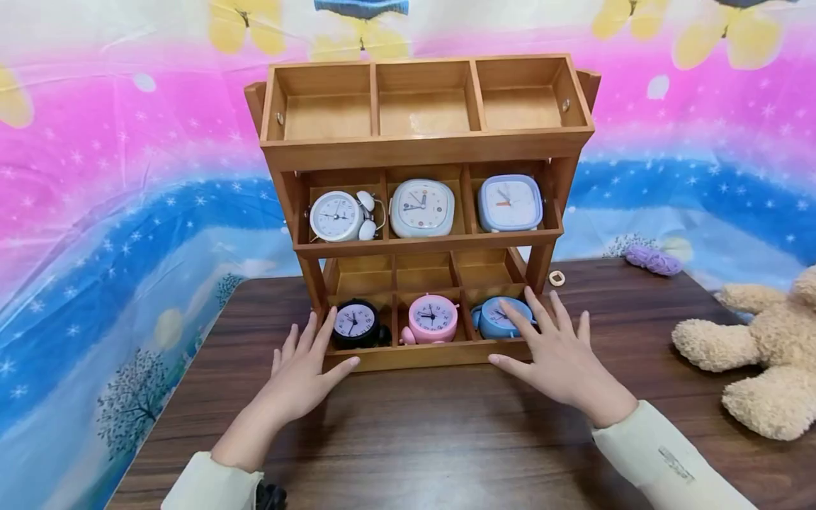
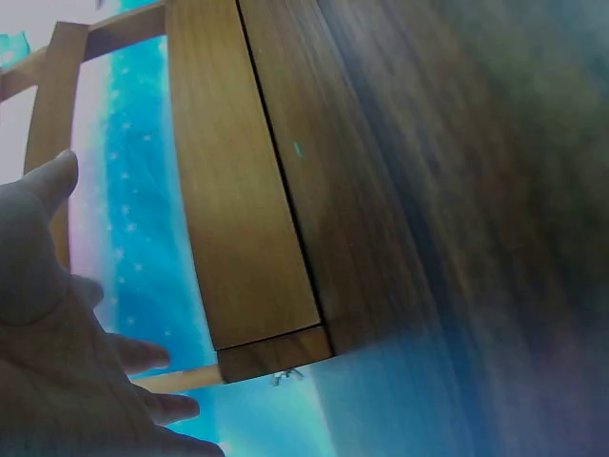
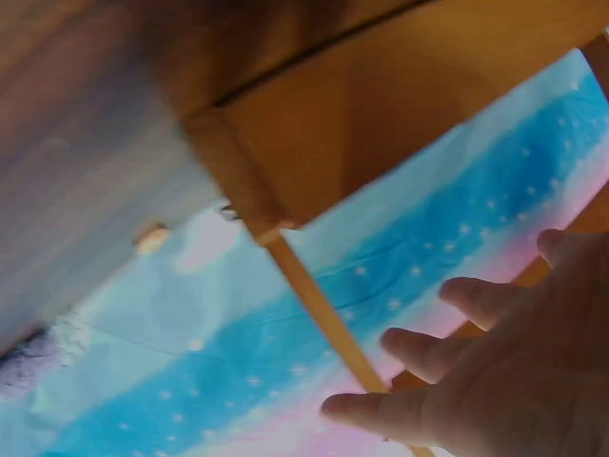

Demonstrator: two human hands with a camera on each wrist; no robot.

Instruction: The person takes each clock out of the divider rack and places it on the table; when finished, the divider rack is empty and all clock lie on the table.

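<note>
A three-tier wooden rack (image 1: pixel 427 146) stands on the table. My left hand (image 1: pixel 296 382) is spread at the rack's lower left corner, nearest a black alarm clock (image 1: pixel 355 321). At the lower right corner my right hand (image 1: pixel 557 358) spreads its fingers in front of a blue alarm clock (image 1: pixel 494 322), partly covering it. Between them a pink alarm clock (image 1: pixel 433 316) sits in the middle compartment. Neither hand grips anything; whether the fingertips touch the rack I cannot tell. Both wrist views show fingers extended before the rack's wooden front.
On the middle tier are a white twin-bell clock (image 1: pixel 336 216), a white rounded clock (image 1: pixel 422 207) and a lavender-blue square clock (image 1: pixel 510 202). A small wooden ring (image 1: pixel 557 278), purple yarn (image 1: pixel 653 260) and a teddy bear (image 1: pixel 771 354) lie rightward on the dark table (image 1: pixel 414 439).
</note>
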